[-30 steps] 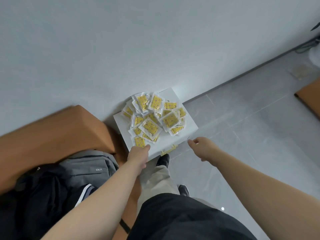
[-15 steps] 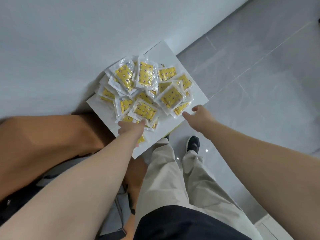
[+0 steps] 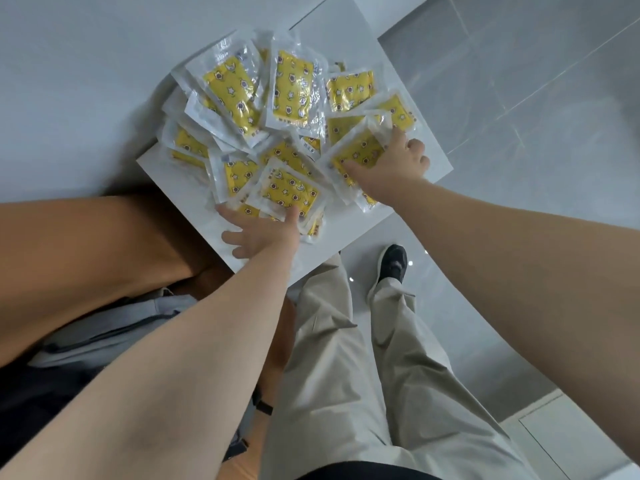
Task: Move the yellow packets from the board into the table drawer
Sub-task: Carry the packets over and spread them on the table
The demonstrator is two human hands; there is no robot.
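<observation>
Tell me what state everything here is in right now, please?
yellow packets: in clear wrappers, heaped overlapping on the board.
board: lying flat under the pile.
left grip: open, fingers spread, thumb touching the nearest packet.
right grip: resting on a packet at the pile's right; hold unclear.
backpack: lying down, partly hidden by the left arm.
drawer: not in view.

Both bare forearms stretch to the board (image 3: 349,230): left hand (image 3: 258,233) splayed at its near edge, right hand (image 3: 394,168) curled on a yellow packet (image 3: 360,150) near its right corner
</observation>
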